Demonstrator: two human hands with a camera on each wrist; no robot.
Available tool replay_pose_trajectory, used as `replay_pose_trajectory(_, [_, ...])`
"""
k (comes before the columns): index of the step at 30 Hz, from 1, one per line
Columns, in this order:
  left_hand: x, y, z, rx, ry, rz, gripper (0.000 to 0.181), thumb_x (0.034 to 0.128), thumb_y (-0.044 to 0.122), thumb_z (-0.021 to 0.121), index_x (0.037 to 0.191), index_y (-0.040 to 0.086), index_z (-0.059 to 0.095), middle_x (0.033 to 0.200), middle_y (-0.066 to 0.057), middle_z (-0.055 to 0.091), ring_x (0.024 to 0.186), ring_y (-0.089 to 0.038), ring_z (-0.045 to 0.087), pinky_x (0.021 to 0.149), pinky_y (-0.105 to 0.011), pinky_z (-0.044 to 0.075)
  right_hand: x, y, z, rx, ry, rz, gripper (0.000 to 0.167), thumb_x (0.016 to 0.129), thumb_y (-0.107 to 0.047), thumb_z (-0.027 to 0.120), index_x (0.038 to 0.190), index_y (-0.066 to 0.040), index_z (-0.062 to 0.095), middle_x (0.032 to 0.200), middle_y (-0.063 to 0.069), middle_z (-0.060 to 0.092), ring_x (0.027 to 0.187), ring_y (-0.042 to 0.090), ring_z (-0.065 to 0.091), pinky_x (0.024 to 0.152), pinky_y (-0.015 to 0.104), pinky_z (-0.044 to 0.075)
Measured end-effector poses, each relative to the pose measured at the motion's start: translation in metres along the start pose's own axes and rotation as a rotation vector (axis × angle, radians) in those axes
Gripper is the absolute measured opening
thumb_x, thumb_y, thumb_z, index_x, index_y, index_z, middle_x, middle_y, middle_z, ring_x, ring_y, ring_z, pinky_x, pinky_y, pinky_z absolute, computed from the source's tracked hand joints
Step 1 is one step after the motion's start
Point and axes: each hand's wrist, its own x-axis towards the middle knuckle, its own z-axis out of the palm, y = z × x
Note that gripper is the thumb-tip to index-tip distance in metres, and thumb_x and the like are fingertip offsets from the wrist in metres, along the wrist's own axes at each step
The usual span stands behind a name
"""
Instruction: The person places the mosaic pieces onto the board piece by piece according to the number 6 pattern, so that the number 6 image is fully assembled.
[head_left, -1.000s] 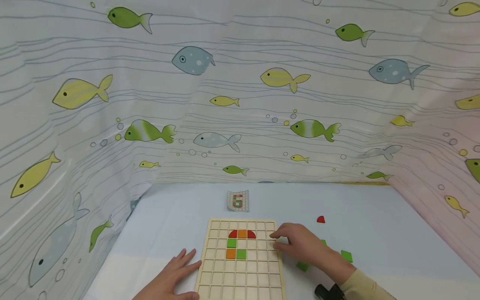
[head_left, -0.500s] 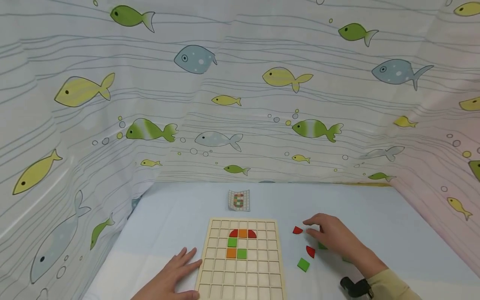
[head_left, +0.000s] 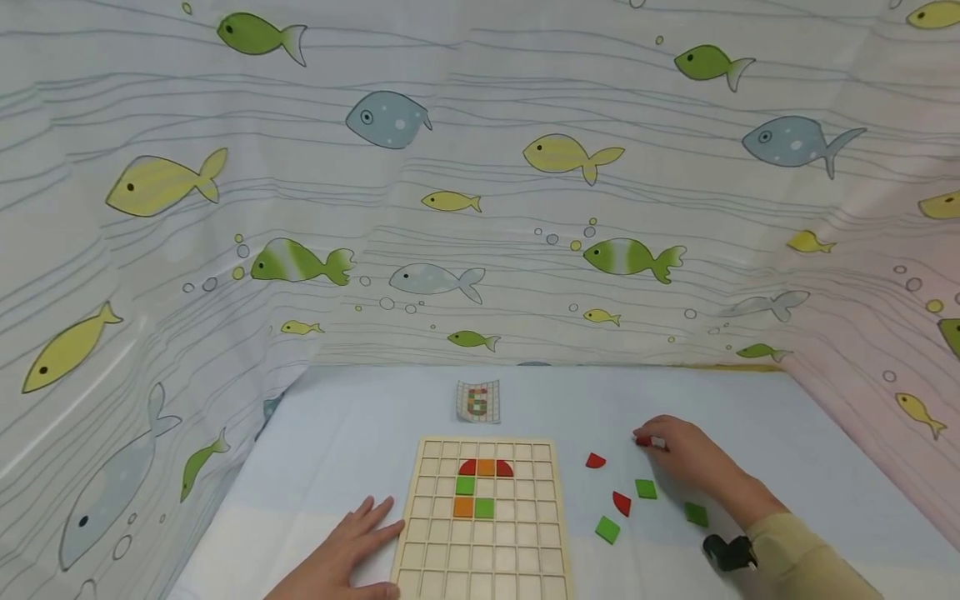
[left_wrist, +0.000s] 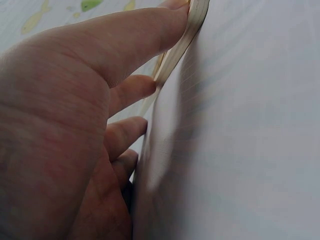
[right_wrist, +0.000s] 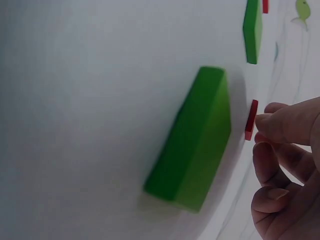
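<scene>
My left hand rests beside the wooden grid board, fingers spread; fingertips and thumb touch its left edge. In the left wrist view, the thumb lies on the edge of the board. Set in the board are red quarter-circle tiles flanking an orange square tile, with green and orange squares below. At the right, my right hand pinches a red tile between thumb and fingers, at the table surface. The right wrist view shows that red tile at the thumb tip, seen edge-on.
Loose on the table lie two red quarter-circle tiles and green square tiles. A small pattern card lies behind the board. Fish-printed sheeting hangs around the table. A black device sits by the right wrist.
My right hand has moved away from the board's right edge, rightward and back to the far red tile, uncovering loose red and green tiles. The left hand stays put.
</scene>
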Motion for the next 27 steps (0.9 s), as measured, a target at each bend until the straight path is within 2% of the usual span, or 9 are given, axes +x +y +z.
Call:
replay_pose_trajectory(7, [-0.0001, 0.002, 0.0003, -0.01, -0.011, 0.001, 0.069, 0.0855, 0.051, 0.072, 0.14, 0.011, 0.057, 0.15, -0.022, 0.042, 0.136, -0.055, 0.028, 0.097, -0.074, 0.028, 0.0029, 0.0049, 0.0037, -0.051, -0.059, -0.034, 0.027, 0.086, 0.004, 0.071, 0.112, -0.003, 0.074, 0.109, 0.008, 0.068, 0.107, 0.032, 0.061, 0.093, 0.051, 0.049])
replay_pose_trajectory(15, [0.0001, 0.0005, -0.001, 0.018, 0.017, 0.015, 0.069, 0.0851, 0.053, 0.072, 0.141, 0.015, 0.057, 0.151, -0.019, 0.042, 0.136, -0.053, 0.03, 0.096, -0.073, 0.032, 0.0028, 0.009, 0.0058, -0.085, -0.024, -0.036, 0.026, 0.083, 0.001, 0.075, 0.108, -0.005, 0.075, 0.099, 0.0, 0.066, 0.096, 0.025, 0.063, 0.087, 0.046, 0.053])
replay_pose_trajectory(17, [-0.0004, 0.0005, -0.0003, 0.018, 0.017, 0.011, 0.069, 0.0853, 0.053, 0.072, 0.142, 0.016, 0.056, 0.151, -0.017, 0.042, 0.136, -0.053, 0.03, 0.096, -0.072, 0.032, 0.0023, 0.0096, 0.0063, -0.087, -0.026, -0.031, 0.025, 0.083, 0.0, 0.076, 0.108, -0.006, 0.076, 0.097, -0.001, 0.066, 0.094, 0.023, 0.062, 0.086, 0.045, 0.053])
replay_pose_trajectory(22, [-0.0023, -0.0002, 0.0017, 0.011, 0.019, 0.009, 0.068, 0.0854, 0.052, 0.072, 0.141, 0.017, 0.057, 0.151, -0.017, 0.042, 0.137, -0.053, 0.029, 0.102, -0.059, 0.03, 0.0021, 0.0092, 0.0058, -0.08, -0.044, -0.021, 0.024, 0.083, -0.003, 0.077, 0.107, -0.006, 0.076, 0.094, -0.002, 0.064, 0.09, 0.021, 0.062, 0.083, 0.043, 0.054])
replay_pose_trajectory(24, [-0.0022, -0.0005, 0.0016, 0.015, 0.022, 0.014, 0.068, 0.0854, 0.053, 0.072, 0.141, 0.016, 0.057, 0.151, -0.018, 0.042, 0.136, -0.053, 0.029, 0.102, -0.06, 0.03, 0.0019, 0.0092, 0.0055, -0.077, -0.044, -0.017, 0.024, 0.083, -0.003, 0.077, 0.106, -0.007, 0.076, 0.093, -0.003, 0.064, 0.089, 0.021, 0.061, 0.082, 0.043, 0.054])
replay_pose_trajectory(27, [-0.0016, -0.0008, 0.0003, 0.022, 0.016, 0.011, 0.068, 0.0856, 0.053, 0.071, 0.142, 0.018, 0.056, 0.152, -0.016, 0.042, 0.136, -0.053, 0.03, 0.099, -0.068, 0.032, 0.0021, 0.0096, 0.0056, -0.076, -0.039, 0.002, 0.026, 0.083, -0.003, 0.077, 0.109, -0.007, 0.075, 0.094, -0.003, 0.064, 0.09, 0.02, 0.061, 0.083, 0.044, 0.054])
